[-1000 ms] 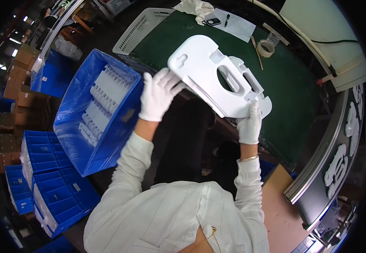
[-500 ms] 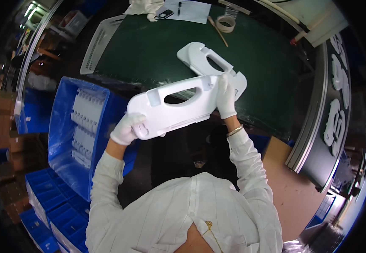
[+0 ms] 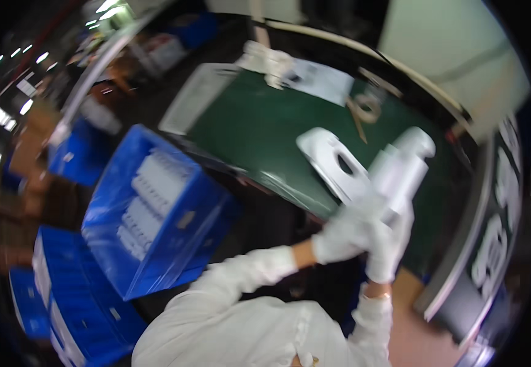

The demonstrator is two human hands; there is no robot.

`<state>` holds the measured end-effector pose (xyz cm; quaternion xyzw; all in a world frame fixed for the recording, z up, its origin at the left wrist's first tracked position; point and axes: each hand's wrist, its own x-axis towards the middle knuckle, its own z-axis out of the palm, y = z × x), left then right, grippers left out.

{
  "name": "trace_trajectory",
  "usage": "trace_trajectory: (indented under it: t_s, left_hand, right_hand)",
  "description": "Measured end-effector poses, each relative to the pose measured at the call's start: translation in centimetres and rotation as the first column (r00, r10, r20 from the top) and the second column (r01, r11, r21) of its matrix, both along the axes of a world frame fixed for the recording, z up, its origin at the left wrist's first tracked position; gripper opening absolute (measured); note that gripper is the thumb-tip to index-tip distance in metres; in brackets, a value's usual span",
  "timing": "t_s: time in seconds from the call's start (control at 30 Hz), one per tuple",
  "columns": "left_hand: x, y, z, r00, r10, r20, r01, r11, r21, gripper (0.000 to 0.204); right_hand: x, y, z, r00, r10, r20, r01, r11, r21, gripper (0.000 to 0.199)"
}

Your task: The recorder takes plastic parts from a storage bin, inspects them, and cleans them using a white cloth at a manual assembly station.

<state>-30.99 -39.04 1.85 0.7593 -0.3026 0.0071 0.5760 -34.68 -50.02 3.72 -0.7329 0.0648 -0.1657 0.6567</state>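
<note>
Left hand [image 3: 343, 235] and right hand [image 3: 389, 243] now gripping white plastic part [image 3: 400, 168] together, swung rightward, upright over green table [image 3: 259, 131]; second part [image 3: 332, 162] lying flat.

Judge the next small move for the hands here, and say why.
Probably lowering the white plastic part onto the green mat beside the flat white part. Both gloved hands, left hand and right hand, grip its near end, holding it above the mat's near edge, where bare mat shows alongside.
</note>
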Motion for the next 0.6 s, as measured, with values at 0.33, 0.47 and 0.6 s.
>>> trace_trajectory:
  t_s: [0.33, 0.47, 0.6]
  left_hand:
    - [-1.4, 0.5, -9.4, 0.973, 0.081, 0.215, -0.108, 0.987, 0.116, 0.041]
    - [-2.6, 5.6, -10.2, 0.944, 0.326, 0.039, -0.328, 0.943, 0.061, 0.017]
    - [-3.3, 8.6, -9.8, 0.779, 0.394, -0.488, -0.409, 0.909, 0.082, 0.021]
  right_hand:
    - [14.9, -19.5, -11.3, 0.982, -0.139, -0.129, 0.071, 0.901, -0.428, 0.063]
    - [15.0, -19.5, -12.7, 0.941, -0.261, -0.214, 0.091, 0.807, -0.583, 0.062]
    - [12.6, -19.3, -10.1, 0.883, -0.401, -0.246, 0.141, 0.725, -0.675, 0.068]
